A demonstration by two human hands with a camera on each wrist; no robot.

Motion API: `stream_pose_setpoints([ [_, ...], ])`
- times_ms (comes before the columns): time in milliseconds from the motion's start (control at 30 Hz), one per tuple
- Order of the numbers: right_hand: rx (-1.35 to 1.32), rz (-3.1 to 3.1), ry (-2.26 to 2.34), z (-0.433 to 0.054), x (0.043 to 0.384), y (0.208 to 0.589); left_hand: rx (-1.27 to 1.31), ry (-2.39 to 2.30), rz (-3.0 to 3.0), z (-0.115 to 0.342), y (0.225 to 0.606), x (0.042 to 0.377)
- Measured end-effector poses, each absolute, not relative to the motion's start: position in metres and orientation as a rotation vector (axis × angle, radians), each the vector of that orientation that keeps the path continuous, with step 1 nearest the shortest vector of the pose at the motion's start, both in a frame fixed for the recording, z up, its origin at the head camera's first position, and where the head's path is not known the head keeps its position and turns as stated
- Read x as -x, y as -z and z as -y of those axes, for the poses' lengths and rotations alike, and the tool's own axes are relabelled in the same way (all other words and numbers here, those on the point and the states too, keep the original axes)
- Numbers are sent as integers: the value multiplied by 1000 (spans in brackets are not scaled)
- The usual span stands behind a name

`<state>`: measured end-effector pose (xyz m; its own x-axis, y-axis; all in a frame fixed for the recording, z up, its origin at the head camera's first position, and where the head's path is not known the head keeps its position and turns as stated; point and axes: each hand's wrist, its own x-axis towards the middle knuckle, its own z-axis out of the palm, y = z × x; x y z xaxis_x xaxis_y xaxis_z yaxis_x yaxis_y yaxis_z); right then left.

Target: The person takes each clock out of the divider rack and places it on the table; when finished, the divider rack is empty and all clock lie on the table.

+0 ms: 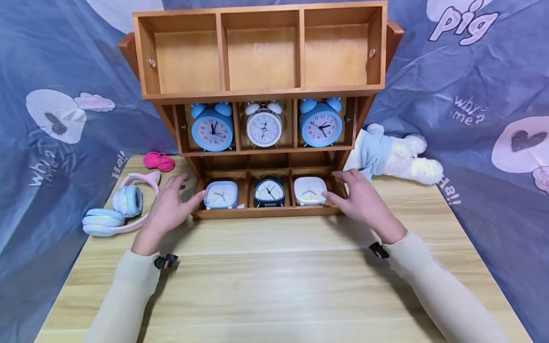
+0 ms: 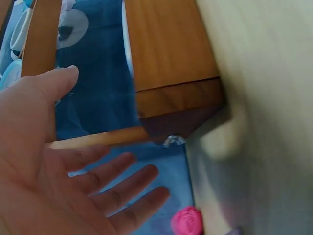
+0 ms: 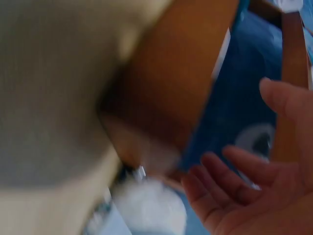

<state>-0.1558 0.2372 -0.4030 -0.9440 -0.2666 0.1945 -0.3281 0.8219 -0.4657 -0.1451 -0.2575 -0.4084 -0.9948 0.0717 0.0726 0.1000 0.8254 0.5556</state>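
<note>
A three-tier wooden shelf (image 1: 257, 95) stands at the back of the table. My left hand (image 1: 169, 205) is at the left end of its bottom tier, fingers spread and thumb near a pale blue square alarm clock (image 1: 221, 194). At the right end, my right hand (image 1: 358, 195) has its thumb by a white square alarm clock (image 1: 310, 190). Between those clocks sits a dark teal alarm clock (image 1: 269, 190). In the left wrist view, the shelf's end (image 2: 181, 98) shows a wing nut (image 2: 173, 140) beyond the extended fingers. The right wrist view is blurred.
Two blue twin-bell clocks (image 1: 212, 127) flank a white one (image 1: 264, 126) in the middle tier. Headphones (image 1: 124, 209) and a pink yarn bundle (image 1: 158, 161) lie at left. A white plush toy (image 1: 394, 155) lies behind at right. Printed blue cloth (image 1: 484, 95) surrounds the table.
</note>
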Motion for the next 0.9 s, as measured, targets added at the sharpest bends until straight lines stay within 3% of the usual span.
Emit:
stream_pose_setpoints([
  [367, -390, 2947, -939, -209, 155, 417, 112, 997, 3018, 256, 437, 140],
  [900, -229, 3072, -1006, -187, 171, 414, 94, 1054, 3100, 249, 442, 143],
])
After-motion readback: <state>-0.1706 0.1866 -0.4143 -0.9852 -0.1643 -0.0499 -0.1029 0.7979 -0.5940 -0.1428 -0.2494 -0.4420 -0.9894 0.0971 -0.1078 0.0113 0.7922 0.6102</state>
